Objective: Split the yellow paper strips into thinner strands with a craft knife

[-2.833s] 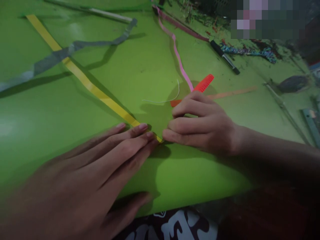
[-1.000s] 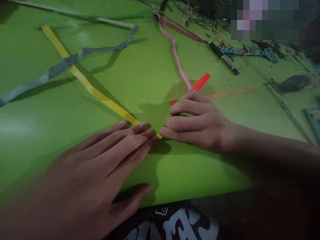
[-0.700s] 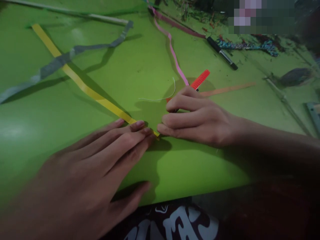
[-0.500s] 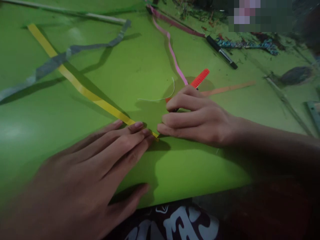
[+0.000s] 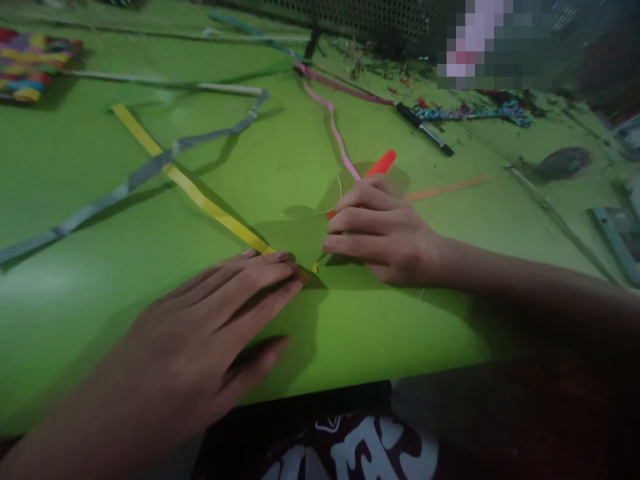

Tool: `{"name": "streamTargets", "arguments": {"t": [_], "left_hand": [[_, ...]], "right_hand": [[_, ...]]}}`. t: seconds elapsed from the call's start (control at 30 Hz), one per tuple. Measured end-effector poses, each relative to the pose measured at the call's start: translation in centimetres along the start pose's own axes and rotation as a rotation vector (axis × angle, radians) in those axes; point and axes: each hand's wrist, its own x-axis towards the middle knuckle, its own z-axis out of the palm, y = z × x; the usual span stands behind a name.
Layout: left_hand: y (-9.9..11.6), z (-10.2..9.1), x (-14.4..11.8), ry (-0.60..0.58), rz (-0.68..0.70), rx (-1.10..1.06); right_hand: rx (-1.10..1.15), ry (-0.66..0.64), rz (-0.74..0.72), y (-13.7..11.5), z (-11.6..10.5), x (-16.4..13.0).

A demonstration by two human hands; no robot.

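A long yellow strip (image 5: 213,208) lies slantwise on the green tabletop. My left hand (image 5: 210,323) is open over its near end, the fingers stretched out and pressing it down, the thumb apart. Beside the fingertips sits a small yellow scrap (image 5: 315,267). My right hand (image 5: 383,227) is closed around a red-handled cutter knife (image 5: 383,163). Its handle sticks up past the knuckles, and a thin dark blade tip shows below the fingers, close to the scrap. Most of the knife is hidden by the hand.
A grey twisted strip (image 5: 145,172) crosses over the yellow one. Ahead lie a pink strip (image 5: 339,137), a black marker (image 5: 425,129) and an orange strip (image 5: 447,189). A multicoloured piece (image 5: 33,67) is at far left. The table's near edge runs above my lap.
The view has shifted, bringing more of the table's far side in. A small yellow scrap now shows apart from the strip's end, near the blade tip. My left hand still presses the strip.
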Motion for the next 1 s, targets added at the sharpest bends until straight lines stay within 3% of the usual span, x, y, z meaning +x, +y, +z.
{"name": "streamTargets", "arguments": {"t": [0.27,0.47,0.53,0.63,0.8,0.9,1.0], "left_hand": [[-1.2,-0.9,1.4,0.031,0.077,0.03],[-3.3,-1.6,3.8,-0.077,0.198,0.133],[-3.8,-2.1,4.8,-0.105,0.163,0.1],[-4.2,-3.2,6.8,-0.04,0.035,0.01],[-5.1,-3.7,10.4,0.011,-0.049,-0.17],[-6.2,-3.0,12.4,0.01,-0.092,-0.242],[-7.0,-2.3,13.7,0.059,-0.096,-0.241]], "right_hand": [[-0.02,-0.149,0.227,1.2,-0.5,1.1],[-0.045,-0.116,0.323,-3.1,-1.2,1.1],[-0.082,-0.141,0.351,-4.7,-0.4,1.1],[-0.18,-0.167,0.397,-5.5,1.2,1.2],[-0.32,-0.338,0.344,-4.7,2.2,1.9],[-0.355,-0.461,0.266,-4.7,1.4,2.7],[-0.335,-0.502,0.198,-5.1,0.4,3.4]]}}
